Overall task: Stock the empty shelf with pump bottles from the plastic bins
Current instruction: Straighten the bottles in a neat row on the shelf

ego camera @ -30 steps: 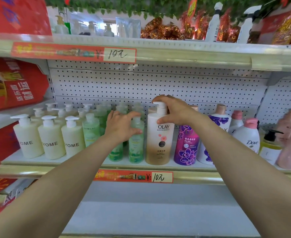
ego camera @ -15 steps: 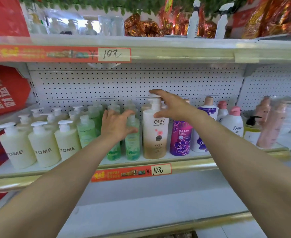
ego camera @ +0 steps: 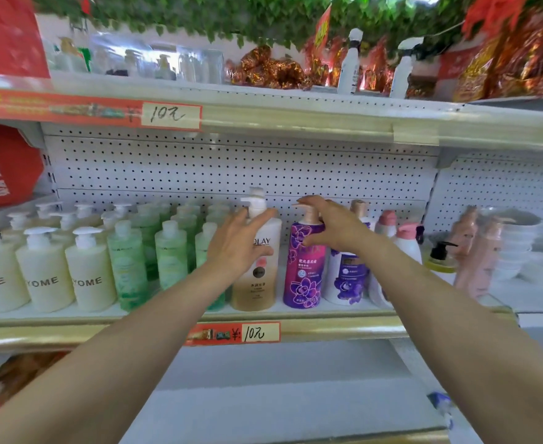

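Observation:
The middle shelf [ego camera: 334, 328] holds a row of pump bottles. My left hand [ego camera: 238, 243] is closed around the shoulder of the white-and-gold Olay bottle [ego camera: 257, 283], which stands upright near the front edge. My right hand [ego camera: 334, 227] hovers with fingers spread at the pump and neck of the purple flowered bottle [ego camera: 303, 278] just to the right; its thumb rests on the bottle's shoulder. Cream YOME bottles [ego camera: 42, 274] and green bottles [ego camera: 129, 264] fill the left part. No plastic bins are in view.
A white-and-purple bottle [ego camera: 347, 277], pink-capped bottles [ego camera: 407, 241], a black-pump bottle [ego camera: 440, 259] and pink bottles [ego camera: 475, 257] stand to the right, with stacked white bowls [ego camera: 520, 251] beyond. The upper shelf [ego camera: 295, 120] overhangs. A bare lower shelf [ego camera: 263, 398] lies below my arms.
My left hand left the green bottles and moved right onto the Olay bottle. My right hand let go of the Olay pump and moved right to the purple bottle.

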Available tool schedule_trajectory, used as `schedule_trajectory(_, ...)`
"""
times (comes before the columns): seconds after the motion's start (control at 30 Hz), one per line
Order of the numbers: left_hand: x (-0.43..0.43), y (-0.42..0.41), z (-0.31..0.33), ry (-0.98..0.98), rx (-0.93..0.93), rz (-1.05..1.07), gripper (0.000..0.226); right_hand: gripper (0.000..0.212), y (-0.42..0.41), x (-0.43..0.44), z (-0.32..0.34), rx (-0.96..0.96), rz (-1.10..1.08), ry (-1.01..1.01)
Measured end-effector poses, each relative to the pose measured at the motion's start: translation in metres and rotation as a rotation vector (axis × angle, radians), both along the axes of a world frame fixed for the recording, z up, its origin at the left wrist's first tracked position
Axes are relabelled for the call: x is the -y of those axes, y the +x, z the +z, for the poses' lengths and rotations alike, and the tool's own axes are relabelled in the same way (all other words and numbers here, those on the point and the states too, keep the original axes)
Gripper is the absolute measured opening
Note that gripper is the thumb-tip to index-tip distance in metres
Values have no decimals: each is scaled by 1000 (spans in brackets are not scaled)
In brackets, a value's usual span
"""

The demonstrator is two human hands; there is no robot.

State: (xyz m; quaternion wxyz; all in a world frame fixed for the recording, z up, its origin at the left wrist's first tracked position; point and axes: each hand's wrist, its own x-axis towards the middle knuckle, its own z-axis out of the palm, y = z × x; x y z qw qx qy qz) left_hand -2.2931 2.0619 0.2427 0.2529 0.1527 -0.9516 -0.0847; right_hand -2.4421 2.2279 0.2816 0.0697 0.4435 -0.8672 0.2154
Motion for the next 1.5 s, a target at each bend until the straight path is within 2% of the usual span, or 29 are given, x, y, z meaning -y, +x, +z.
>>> schedule_trajectory(0.23, -11, -9, -12, -12, -98, 108, 66, 77, -15, 7, -4, -226, 20, 14)
schedule_trajectory(0.6, -10, -16, -17, 34, -149, 132, 63, 76, -34, 0, -9, -93, 173, -80)
schedule_trajectory(0.97, -4, -18, -19, 41, -160, 88, 59, 82, -20, 0, -9, -76, 118, -30)
schedule_trajectory(1.07, 0, -19, -23, 37, -185, 61, 60, 84, -17, -14, -9, -39, 126, -99)
schedule_trajectory(1.27, -5, -18, -26, 13, -188, 94, 63, 76, -19, -31, 3, -97, 52, -210)
schedule_trajectory(1.4, -25, -12, -33, -123, -371, 122, 66, 75, -31, -46, 8, -170, -61, -324)
schedule_trajectory(1.5, -45, -19, -27, -219, -449, 71, 63, 86, -44, -58, 7, -118, -92, -279)
